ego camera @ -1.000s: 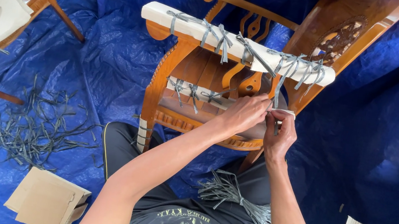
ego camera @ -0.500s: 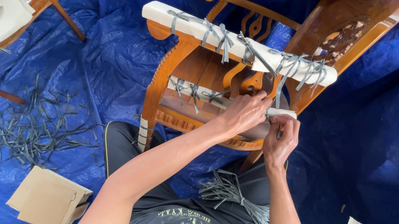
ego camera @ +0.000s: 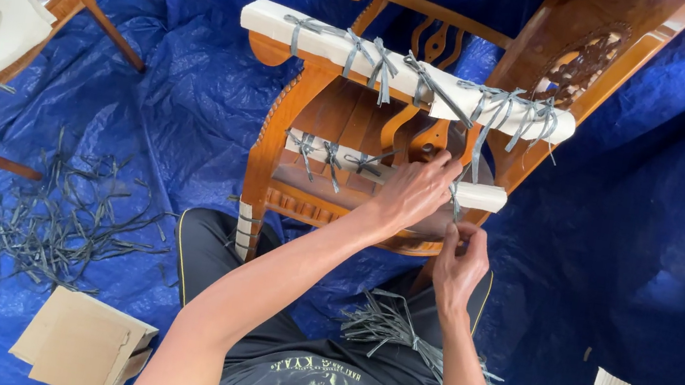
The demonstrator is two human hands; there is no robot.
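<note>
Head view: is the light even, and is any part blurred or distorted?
Head view: soft, even daylight; slight sheen on the blue tarp; the wooden chair and both hands, left and right, look sharp; wide-angle stretch at the edges.

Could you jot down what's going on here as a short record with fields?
Setting: blue tarp on the floor
Main thing: wooden chair, rails wrapped in white padding tied with grey strips
Left hand: pressing on the lower padded rail
Right hand: pinching a grey strip at that rail
On lap: bundle of grey strips
Nearby: loose strips, cardboard piece
</note>
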